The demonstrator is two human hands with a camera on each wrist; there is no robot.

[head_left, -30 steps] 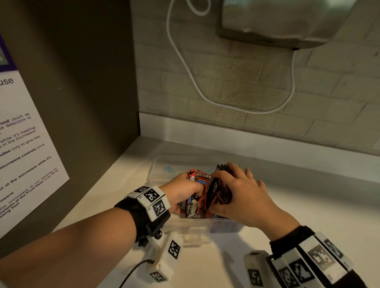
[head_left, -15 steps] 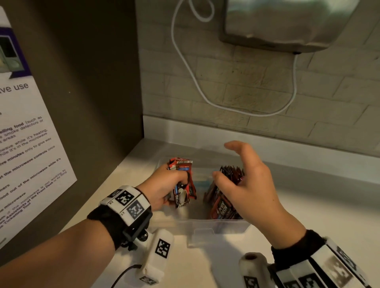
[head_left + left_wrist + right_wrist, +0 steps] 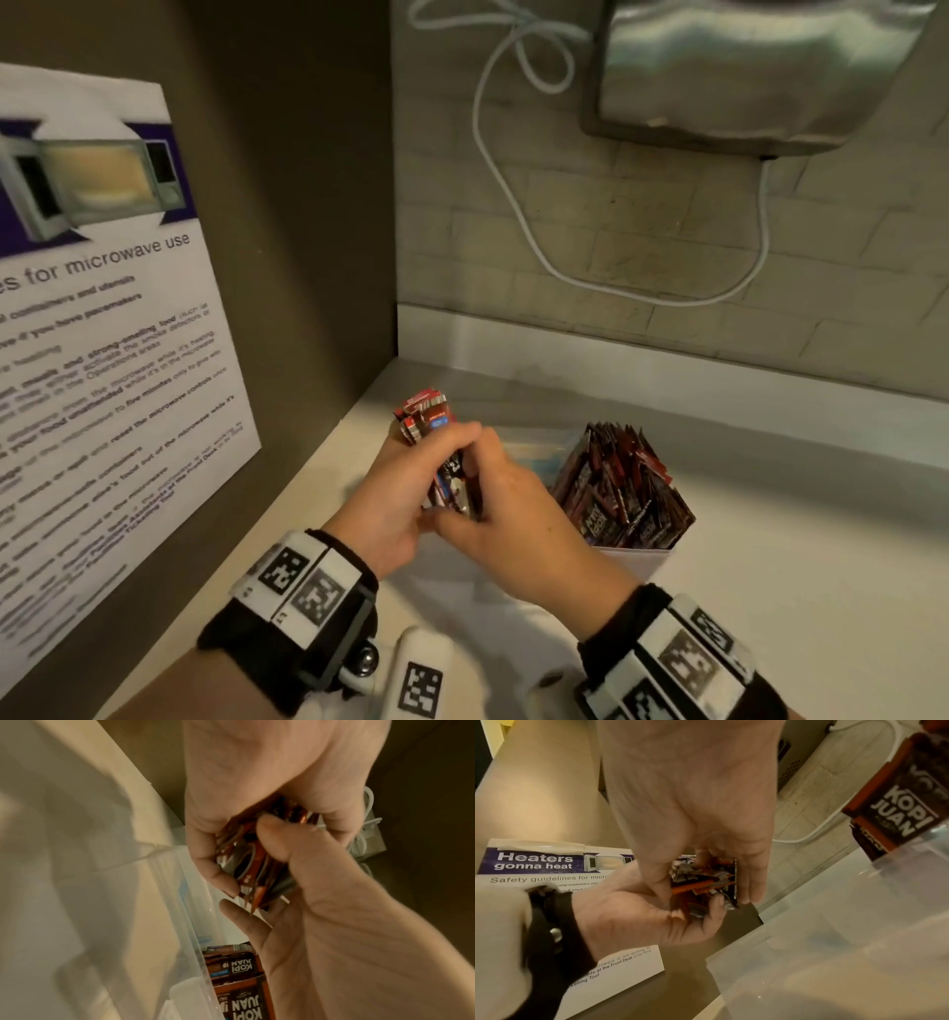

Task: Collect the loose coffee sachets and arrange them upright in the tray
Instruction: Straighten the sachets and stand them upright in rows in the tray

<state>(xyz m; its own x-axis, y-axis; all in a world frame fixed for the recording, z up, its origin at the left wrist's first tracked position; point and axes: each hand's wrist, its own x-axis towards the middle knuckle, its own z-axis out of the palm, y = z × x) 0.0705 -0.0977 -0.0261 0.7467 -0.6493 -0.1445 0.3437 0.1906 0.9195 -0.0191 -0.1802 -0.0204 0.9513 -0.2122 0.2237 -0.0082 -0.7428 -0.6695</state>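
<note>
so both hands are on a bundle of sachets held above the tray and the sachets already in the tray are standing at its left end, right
Not quite: the standing sachets sit at the tray's right end, not the left, as the head view shows. The rest holds: the left hand grips the bundle of sachets above the tray while the right hand closes on its lower part.

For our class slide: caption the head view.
Both hands, left hand and right hand, square a sachet bundle beside the tray.

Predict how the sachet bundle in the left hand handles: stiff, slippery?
The sachet bundle looks thin, glossy and fanned at the top, so probably floppy and slippery. The left hand grips it while the right hand steadies it; likely light.
</note>
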